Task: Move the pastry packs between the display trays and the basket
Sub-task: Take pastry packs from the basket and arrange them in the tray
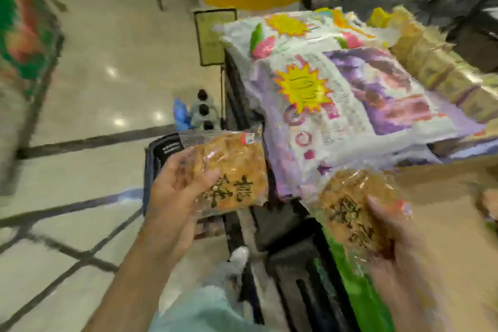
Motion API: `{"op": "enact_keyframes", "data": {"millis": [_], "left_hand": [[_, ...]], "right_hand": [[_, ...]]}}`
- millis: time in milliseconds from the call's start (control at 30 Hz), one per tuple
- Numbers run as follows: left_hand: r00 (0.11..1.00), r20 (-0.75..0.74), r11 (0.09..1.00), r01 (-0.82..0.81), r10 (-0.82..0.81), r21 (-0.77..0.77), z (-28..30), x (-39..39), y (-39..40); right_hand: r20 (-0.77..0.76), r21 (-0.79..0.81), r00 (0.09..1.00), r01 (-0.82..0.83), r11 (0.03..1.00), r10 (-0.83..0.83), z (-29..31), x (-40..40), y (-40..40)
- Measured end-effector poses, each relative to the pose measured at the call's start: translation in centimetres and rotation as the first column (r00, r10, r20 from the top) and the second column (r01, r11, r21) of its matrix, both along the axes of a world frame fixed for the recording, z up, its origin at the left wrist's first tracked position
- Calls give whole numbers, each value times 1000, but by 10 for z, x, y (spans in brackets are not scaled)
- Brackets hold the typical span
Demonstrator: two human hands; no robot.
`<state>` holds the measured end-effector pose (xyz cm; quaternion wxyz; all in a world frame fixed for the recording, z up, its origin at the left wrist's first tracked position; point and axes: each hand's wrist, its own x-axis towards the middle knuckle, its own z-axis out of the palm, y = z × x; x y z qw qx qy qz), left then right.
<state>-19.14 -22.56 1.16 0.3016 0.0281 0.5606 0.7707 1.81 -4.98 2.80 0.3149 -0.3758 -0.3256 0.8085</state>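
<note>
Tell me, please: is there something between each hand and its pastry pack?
No. The left hand already grips one pastry pack, and the right hand grips the other pack. The basket is not clearly visible.

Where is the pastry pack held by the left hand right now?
In the head view it sits centre-frame: the pastry pack is gripped by the left hand, above the floor, just left of the purple-and-white bags.

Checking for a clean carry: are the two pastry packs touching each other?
Apart. The head view shows a dark gap between the left hand's pack and the right hand's pack.
</note>
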Motion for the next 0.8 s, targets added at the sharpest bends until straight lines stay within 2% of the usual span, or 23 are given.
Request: {"op": "enact_keyframes", "data": {"millis": [67, 167, 300, 367, 433, 533, 633, 800], "left_hand": [[985, -2, 985, -173, 173, -25, -6, -7, -73], [916, -19, 914, -402, 402, -53, -14, -14, -170], [813, 16, 813, -582, 582, -30, -28, -31, -266], [793, 42, 794, -607, 607, -30, -38, -49, -302], [792, 70, 794, -608, 606, -5, -50, -76, -337], [836, 74, 840, -542, 543, -33, -58, -132, -396], [881, 34, 875, -463, 472, -142, -58, -173, -439], [891, 89, 891, -431, 445, -141, -60, -255, -475]], "right_hand": [[-21, 32, 988, -151, 988, 152, -5, -37, -22], [-32, 34, 946, -321, 946, 322, -18, -99, -72], [1, 101, 810, -583, 806, 586, -33, -174, -165], [36, 110, 755, -654, 749, 655, -47, -204, -213], [100, 83, 739, -673, 735, 666, -65, -234, -258], [205, -4, 719, -678, 735, 664, -88, -290, -329], [214, -78, 685, -698, 711, 696, -96, -331, -379], [184, -213, 683, -675, 707, 707, -105, -389, -417]]}}
